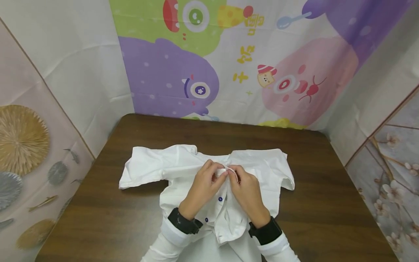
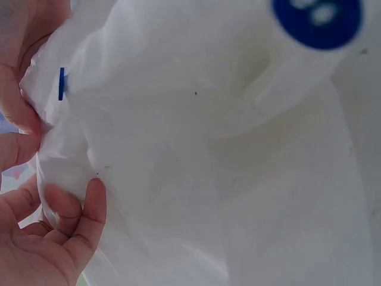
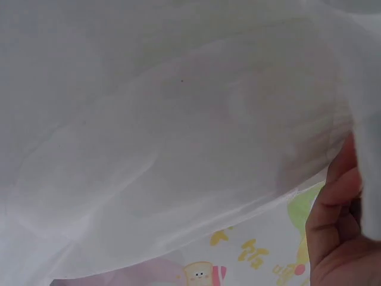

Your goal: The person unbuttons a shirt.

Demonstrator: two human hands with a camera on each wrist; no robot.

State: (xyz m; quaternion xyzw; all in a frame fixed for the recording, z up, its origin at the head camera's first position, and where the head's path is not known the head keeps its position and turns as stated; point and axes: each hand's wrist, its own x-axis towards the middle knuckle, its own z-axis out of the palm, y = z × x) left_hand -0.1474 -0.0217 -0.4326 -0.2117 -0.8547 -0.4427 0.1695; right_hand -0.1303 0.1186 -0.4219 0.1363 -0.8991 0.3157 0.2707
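Observation:
A white short-sleeved shirt [image 1: 183, 163] with blue buttons lies spread on the brown table, sleeves out to both sides. Close below its collar, my left hand [image 1: 203, 185] pinches the front edge between thumb and fingers. Right beside it, my right hand [image 1: 247, 190] pinches the facing edge of the cloth, and the fingertips of both hands nearly meet. Two blue buttons, one the upper button [image 1: 220, 199], show below the hands. In the left wrist view a blue button [image 2: 61, 83] stands edge-on near the fingers. Cloth hides part of my right hand [image 3: 336, 229] in the right wrist view.
The wooden table [image 1: 108, 218] extends around the shirt on both sides. Behind it hangs a cartoon-printed curtain [image 1: 235, 102], with patterned cloth panels to the left and right. Black bands [image 1: 184, 222] wrap both wrists over white sleeves.

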